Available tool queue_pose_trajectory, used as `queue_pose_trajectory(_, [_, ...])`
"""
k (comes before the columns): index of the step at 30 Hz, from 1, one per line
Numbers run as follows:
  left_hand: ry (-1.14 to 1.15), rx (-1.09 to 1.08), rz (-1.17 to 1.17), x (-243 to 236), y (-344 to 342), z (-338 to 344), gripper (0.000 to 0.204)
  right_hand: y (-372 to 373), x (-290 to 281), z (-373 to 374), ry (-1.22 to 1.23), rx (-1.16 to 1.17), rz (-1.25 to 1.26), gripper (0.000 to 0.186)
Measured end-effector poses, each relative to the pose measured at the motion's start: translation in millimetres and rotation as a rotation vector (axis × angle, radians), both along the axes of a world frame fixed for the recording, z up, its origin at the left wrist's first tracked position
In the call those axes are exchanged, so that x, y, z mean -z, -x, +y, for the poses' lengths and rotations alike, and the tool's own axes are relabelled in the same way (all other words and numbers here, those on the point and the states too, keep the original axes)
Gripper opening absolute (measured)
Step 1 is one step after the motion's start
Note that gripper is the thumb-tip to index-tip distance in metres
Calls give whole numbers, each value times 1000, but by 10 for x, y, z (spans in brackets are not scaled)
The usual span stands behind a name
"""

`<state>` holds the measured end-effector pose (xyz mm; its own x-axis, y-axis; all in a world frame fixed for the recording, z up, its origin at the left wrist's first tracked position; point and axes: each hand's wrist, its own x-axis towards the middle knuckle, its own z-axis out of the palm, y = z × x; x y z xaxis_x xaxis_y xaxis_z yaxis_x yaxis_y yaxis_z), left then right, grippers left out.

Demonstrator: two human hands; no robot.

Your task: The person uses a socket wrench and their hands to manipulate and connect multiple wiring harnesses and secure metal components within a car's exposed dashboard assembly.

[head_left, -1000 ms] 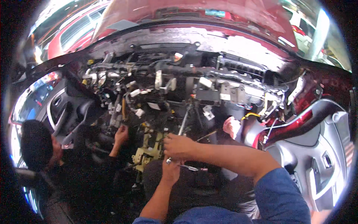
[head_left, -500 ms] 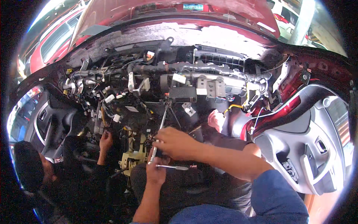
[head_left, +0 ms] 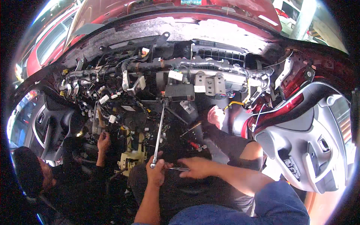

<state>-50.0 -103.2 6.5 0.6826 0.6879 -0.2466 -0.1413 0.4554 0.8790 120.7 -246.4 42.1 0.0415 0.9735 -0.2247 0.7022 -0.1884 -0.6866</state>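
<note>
My left hand (head_left: 155, 173) grips the lower end of a long chrome extension bar (head_left: 160, 131), where a ratchet (head_left: 173, 168) joins it. The bar runs up to a bracket (head_left: 164, 101) below a black module (head_left: 179, 93) on the exposed dashboard crossbeam (head_left: 221, 66). My right hand (head_left: 195, 167) is closed at the ratchet's handle. A cream plastic housing (head_left: 133, 159) sits low behind my left hand. Bundles of wires and white connectors (head_left: 104, 99) hang from the beam.
A co-worker in black (head_left: 45, 180) crouches at the left, one hand (head_left: 104, 141) among the wiring. Open door panels (head_left: 300, 146) flank both sides. A red-handled tool (head_left: 195, 144) lies below the beam. A red hood (head_left: 225, 15) stands beyond the windscreen opening.
My right hand has moved down and right from the extension bar to the ratchet. My left hand remains at the bar's lower end. The view has shifted.
</note>
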Motion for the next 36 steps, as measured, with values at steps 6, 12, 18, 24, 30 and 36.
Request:
queue_pose_trajectory(6, [305,92,-196,104,37,25,56,139,46,50,218,-88,172,55])
queue_pose_trajectory(12, [627,340,-320,-67,95,36,65,230,-1144,260,61,-253,-307,42])
queue_pose_trajectory(18, [362,163,-274,15,5,-47,61,327,-462,133,172,75,-225,33])
queue_pose_trajectory(24, [378,88,-162,236,150,-12,45,325,-109,164,147,116,-213,27])
queue_pose_trajectory(30, [288,7,-106,184,60,-27,35,295,79,171,49,90,-144,32])
queue_pose_trajectory(36, [196,12,-49,122,34,-42,31,314,259,225,55,86,-130,29])
